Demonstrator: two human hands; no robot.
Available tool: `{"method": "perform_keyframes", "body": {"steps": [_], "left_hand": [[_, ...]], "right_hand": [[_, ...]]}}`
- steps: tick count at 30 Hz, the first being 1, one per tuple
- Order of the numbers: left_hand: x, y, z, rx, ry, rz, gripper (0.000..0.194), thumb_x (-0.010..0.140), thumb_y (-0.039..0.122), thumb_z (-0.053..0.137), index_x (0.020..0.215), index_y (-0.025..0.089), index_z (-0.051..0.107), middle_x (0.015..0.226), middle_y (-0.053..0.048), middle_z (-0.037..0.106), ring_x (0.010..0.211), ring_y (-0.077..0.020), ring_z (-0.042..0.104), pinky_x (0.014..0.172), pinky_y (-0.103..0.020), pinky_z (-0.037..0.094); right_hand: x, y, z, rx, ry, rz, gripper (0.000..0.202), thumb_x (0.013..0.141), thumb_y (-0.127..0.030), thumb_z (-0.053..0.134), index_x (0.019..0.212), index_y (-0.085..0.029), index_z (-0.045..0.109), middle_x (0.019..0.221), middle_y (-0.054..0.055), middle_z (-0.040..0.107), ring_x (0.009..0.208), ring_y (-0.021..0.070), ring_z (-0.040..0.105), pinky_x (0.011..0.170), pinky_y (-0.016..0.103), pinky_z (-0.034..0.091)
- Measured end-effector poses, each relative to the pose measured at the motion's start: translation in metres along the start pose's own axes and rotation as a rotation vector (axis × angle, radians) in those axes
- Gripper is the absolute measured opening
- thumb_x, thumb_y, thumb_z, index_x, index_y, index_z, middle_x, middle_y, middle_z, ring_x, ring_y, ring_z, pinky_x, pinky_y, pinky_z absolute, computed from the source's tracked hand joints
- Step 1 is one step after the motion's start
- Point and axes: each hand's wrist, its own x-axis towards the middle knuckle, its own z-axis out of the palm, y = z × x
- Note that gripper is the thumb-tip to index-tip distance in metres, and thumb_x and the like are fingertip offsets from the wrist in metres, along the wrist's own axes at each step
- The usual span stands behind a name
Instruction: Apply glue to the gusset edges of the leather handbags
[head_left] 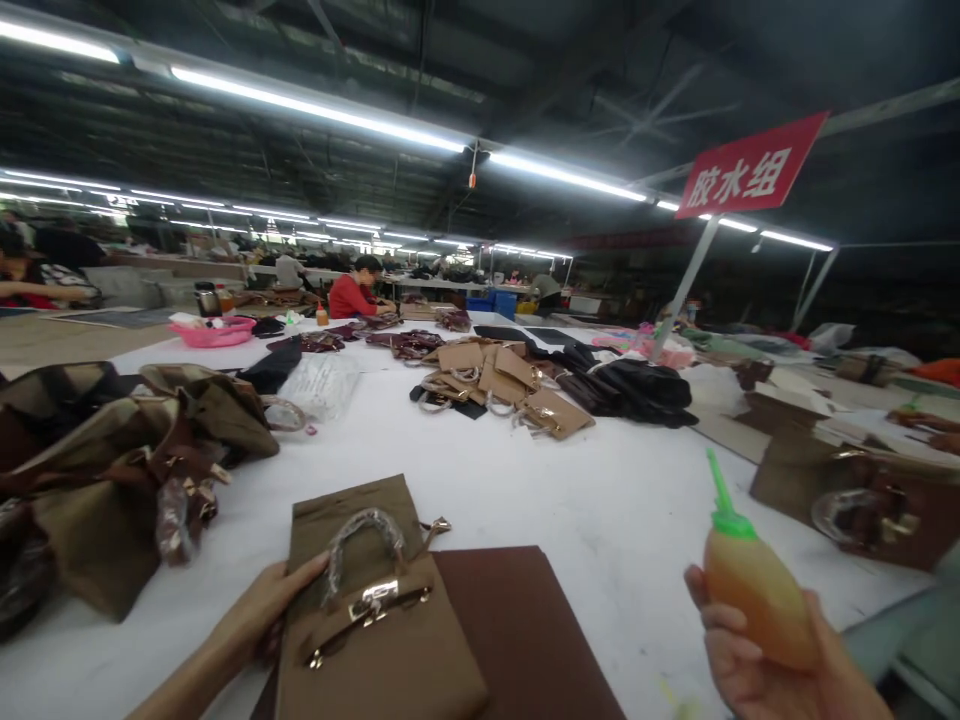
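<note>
At a white table, a left hand clasps the left edge of a tan bag, fingers mostly hidden, the bag overlapping a brown panel. To the right, a right hand wraps around a bottle, nozzle upward; too hard a squeeze or a sudden tilt could send drips onto the table.

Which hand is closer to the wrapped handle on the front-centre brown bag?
Left. The left hand is at the bag's left edge, just left of the handle; the right hand is far right of it, holding the bottle.
</note>
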Motion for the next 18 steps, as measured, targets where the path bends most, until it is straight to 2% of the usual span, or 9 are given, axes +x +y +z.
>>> {"method": "perform_keyframes", "body": {"steps": [4, 9, 18], "left_hand": [[0.002, -0.011, -0.005, -0.070, -0.017, 0.080, 0.064, 0.051, 0.079, 0.056, 0.066, 0.017, 0.051, 0.032, 0.004, 0.041, 0.027, -0.0093, 0.033, 0.030, -0.021, 0.025], [0.006, -0.022, -0.009, -0.082, -0.026, 0.196, 0.060, 0.057, 0.075, 0.054, 0.074, 0.019, 0.048, 0.033, 0.008, 0.038, 0.027, -0.0094, 0.033, 0.029, -0.021, 0.026], [0.005, -0.020, -0.009, -0.051, -0.017, 0.232, 0.051, 0.063, 0.066, 0.052, 0.077, 0.016, 0.050, 0.036, 0.005, 0.044, 0.028, -0.0120, 0.040, 0.030, -0.022, 0.031]], "right_hand": [[-0.030, 0.022, 0.013, 0.091, -0.018, 0.022, 0.059, 0.075, -0.008, 0.052, 0.130, -0.023, 0.041, 0.109, 0.016, 0.054, 0.062, 0.0132, 0.055, 0.048, 0.025, 0.050], [-0.062, 0.044, 0.018, 0.066, -0.063, -0.002, 0.057, 0.075, -0.012, 0.059, 0.129, -0.024, 0.043, 0.109, 0.014, 0.057, 0.063, 0.0122, 0.056, 0.049, 0.023, 0.050], [-0.072, 0.057, 0.032, 0.009, -0.115, -0.011, 0.055, 0.069, -0.015, 0.070, 0.120, -0.023, 0.050, 0.101, 0.009, 0.062, 0.060, 0.0074, 0.055, 0.049, 0.014, 0.046]]}}
